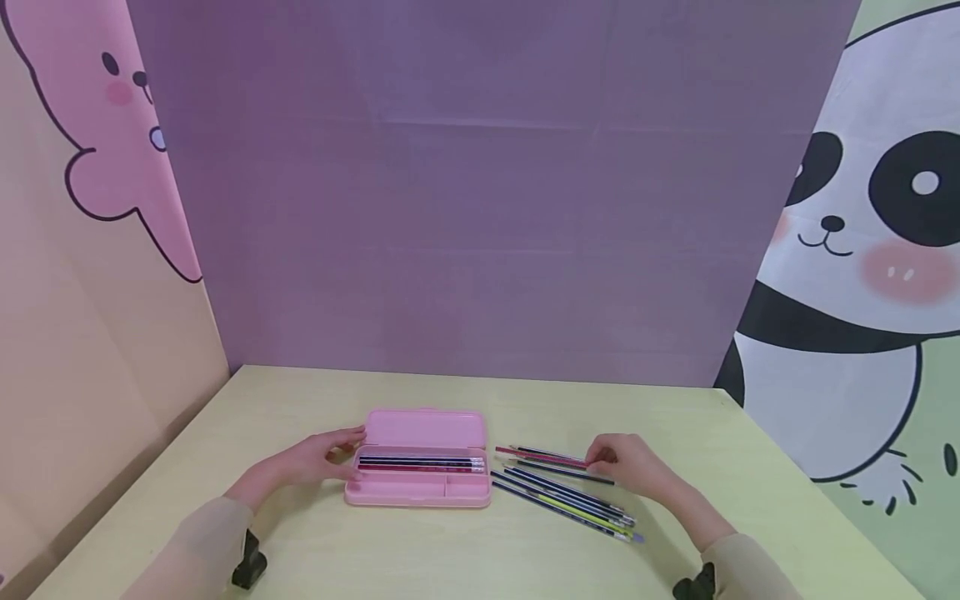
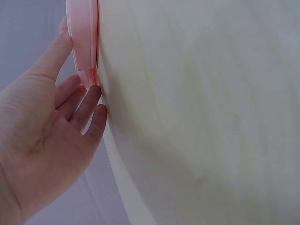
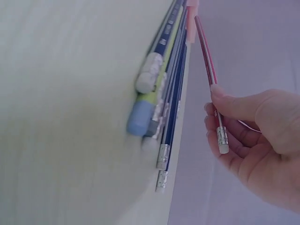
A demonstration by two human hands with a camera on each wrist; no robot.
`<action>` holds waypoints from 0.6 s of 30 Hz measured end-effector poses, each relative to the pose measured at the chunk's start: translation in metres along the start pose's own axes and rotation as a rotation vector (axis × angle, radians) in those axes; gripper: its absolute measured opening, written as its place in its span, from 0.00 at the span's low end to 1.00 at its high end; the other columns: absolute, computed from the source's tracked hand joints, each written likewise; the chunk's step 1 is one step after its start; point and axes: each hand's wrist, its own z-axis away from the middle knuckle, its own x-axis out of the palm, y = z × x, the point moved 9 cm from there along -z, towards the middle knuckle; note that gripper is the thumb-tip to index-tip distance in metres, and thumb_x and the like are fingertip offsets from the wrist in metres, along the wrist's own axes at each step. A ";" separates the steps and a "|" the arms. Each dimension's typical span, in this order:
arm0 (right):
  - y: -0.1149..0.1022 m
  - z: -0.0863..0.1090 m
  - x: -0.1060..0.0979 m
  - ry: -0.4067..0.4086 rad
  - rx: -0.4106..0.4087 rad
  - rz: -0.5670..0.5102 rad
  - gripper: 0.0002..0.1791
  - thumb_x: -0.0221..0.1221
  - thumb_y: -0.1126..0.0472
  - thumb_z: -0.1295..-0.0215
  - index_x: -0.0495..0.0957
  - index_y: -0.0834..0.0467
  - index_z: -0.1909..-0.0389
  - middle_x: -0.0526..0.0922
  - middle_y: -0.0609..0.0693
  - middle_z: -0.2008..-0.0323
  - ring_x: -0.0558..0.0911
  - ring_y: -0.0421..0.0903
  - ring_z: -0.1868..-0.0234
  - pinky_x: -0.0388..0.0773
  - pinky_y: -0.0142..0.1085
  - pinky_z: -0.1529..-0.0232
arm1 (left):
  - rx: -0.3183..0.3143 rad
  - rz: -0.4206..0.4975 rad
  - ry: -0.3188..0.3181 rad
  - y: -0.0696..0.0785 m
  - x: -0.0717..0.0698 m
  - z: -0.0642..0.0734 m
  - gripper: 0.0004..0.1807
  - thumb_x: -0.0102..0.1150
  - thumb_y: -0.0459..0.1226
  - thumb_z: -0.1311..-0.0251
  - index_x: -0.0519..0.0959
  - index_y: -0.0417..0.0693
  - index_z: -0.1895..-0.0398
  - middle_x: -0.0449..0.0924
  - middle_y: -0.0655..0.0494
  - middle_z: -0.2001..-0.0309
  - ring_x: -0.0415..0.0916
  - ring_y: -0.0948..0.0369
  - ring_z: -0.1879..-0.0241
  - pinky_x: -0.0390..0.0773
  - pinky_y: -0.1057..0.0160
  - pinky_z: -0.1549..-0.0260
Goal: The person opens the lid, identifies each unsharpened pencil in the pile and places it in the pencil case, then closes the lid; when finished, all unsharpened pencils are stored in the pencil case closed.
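Observation:
A pink pencil case (image 1: 420,492) lies with its lid (image 1: 425,429) folded back and several pencils (image 1: 420,464) in its long compartment. My left hand (image 1: 322,458) rests at the case's left end. In the left wrist view, the thumb touches the wall of the case (image 2: 84,37) and the loosely bent fingers lie beside its lower end. My right hand (image 1: 630,465) pinches a red striped pencil (image 1: 536,456) between thumb and fingers near its eraser end. The right wrist view shows this red pencil (image 3: 206,51) raised apart from the others.
Right of the case, several dark pencils (image 1: 562,496) and a yellow-green one (image 1: 577,511) lie slanted on the pale wooden table (image 1: 300,392). A purple backdrop (image 1: 480,208) stands behind the table's far edge. Each forearm wears a black wrist camera (image 1: 250,560).

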 end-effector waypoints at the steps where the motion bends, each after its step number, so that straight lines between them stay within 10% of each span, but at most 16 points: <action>1: -0.001 0.000 -0.001 0.005 -0.003 0.005 0.02 0.63 0.67 0.44 0.79 0.59 0.70 0.82 0.45 0.73 0.76 0.33 0.72 0.77 0.28 0.69 | 0.000 -0.001 0.001 0.000 0.000 0.000 0.46 0.66 0.51 0.50 0.58 0.45 0.30 0.64 0.44 0.33 0.66 0.47 0.40 0.67 0.44 0.40; 18: -0.025 -0.012 -0.005 0.085 -0.090 0.009 0.06 0.64 0.68 0.44 0.83 0.60 0.65 0.79 0.45 0.73 0.72 0.33 0.73 0.75 0.27 0.71 | -0.012 0.002 0.007 0.000 0.000 0.001 0.46 0.67 0.51 0.50 0.59 0.46 0.30 0.64 0.44 0.34 0.67 0.48 0.41 0.68 0.44 0.40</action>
